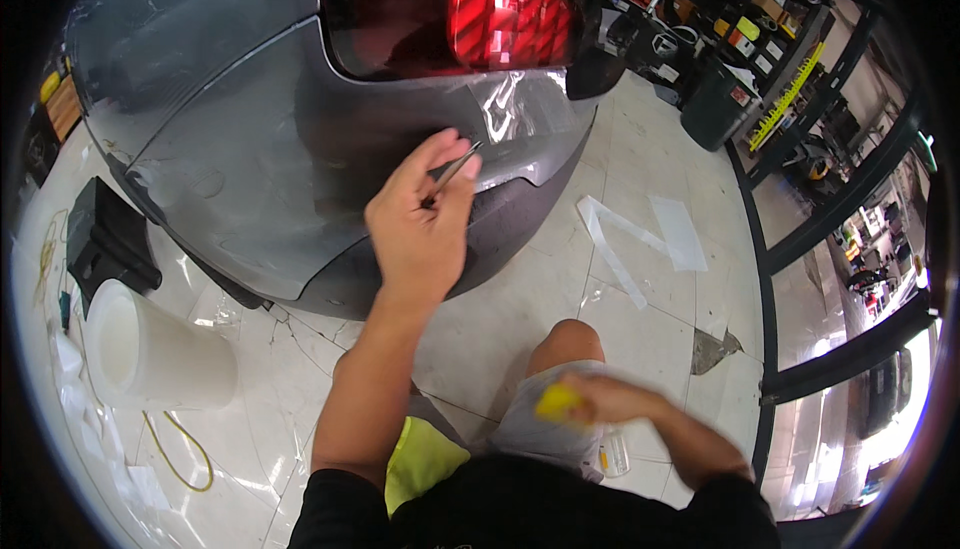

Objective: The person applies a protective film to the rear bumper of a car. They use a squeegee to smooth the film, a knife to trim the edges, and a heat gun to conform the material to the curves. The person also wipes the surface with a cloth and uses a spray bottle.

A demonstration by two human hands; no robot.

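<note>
My left hand (420, 219) is raised in front of the grey car's rear bumper (300, 149) and grips a thin metal blade tool (458, 164), its tip close to a loose flap of clear film (505, 99) below the red tail light (505, 4). My right hand (600, 404) is blurred, low by my knee, closed around a small yellow object (557, 401). A small clear bottle (615, 454) sits just under that hand.
A large white roll of film (150, 349) lies on the tiled floor at the left, beside a black box (105, 239) and a yellow cord (180, 449). Strips of film backing (640, 239) lie on the floor at the right. Shelving with supplies (720, 39) stands behind the car.
</note>
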